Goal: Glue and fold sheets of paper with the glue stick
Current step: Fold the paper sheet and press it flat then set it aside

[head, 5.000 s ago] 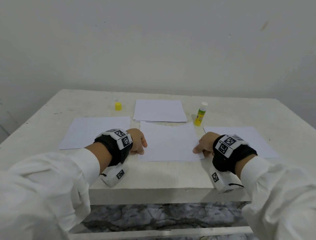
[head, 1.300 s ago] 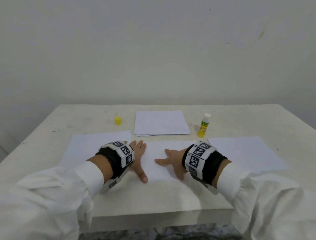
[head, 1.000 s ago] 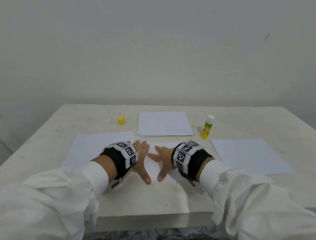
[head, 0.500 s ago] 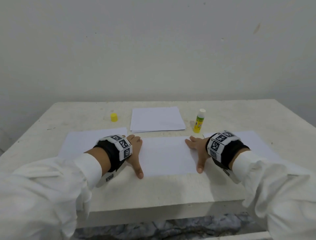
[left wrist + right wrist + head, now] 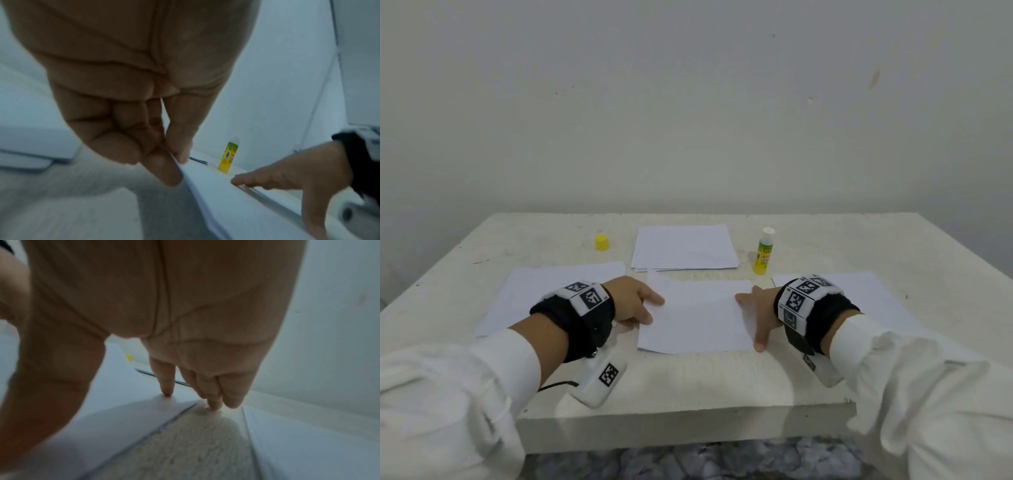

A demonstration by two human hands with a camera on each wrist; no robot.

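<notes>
A white sheet lies in the middle of the table, near the front edge. My left hand pinches its left edge between thumb and fingers and raises that side slightly. At the sheet's right edge my right hand lies spread and flat. Its index fingertip presses on the paper and the other fingertips touch the table beside it. The glue stick stands upright and uncapped behind the sheet on the right, also visible as the glue stick in the left wrist view. Its yellow cap sits at the back left.
A stack of white paper lies behind the middle sheet. Single sheets lie at the left and at the right. The pale table ends in a front edge close to my wrists, and a plain wall stands behind.
My right hand swept left over the middle sheet, then back to its right edge. My left hand, flat half a second ago, now pinches the left edge and lifts it.
</notes>
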